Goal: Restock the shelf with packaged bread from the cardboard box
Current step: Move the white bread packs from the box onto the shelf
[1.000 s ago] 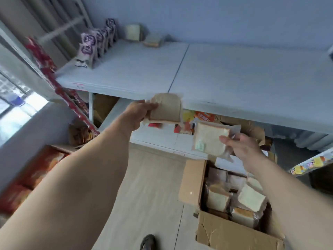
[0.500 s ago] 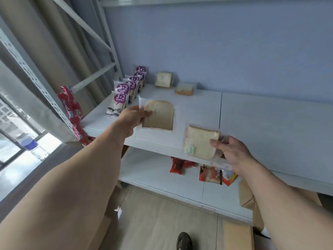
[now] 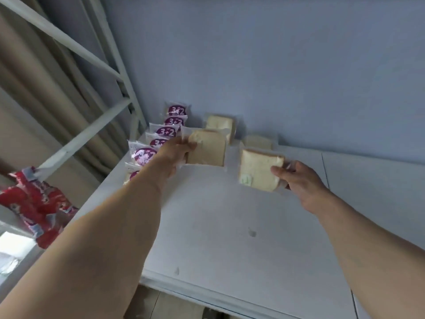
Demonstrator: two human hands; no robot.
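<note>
Left of centre, purple-labelled snack packets [image 3: 165,132] line the white metal shelf [image 3: 230,226]. Left hand [image 3: 171,155] pinches a clear-wrapped pale bread slice [image 3: 207,148] mid-frame; right hand [image 3: 296,178] grips another wrapped slice [image 3: 257,169], both above the shelf.

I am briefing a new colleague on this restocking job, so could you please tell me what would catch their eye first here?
Two bare arms reach over the white shelf, the left hand and the right hand each gripping a clear-wrapped pale bread slice. Along the shelf's left edge runs a row of purple-labelled white snack packets, with two more wrapped bread packs at the blue back wall.
</note>
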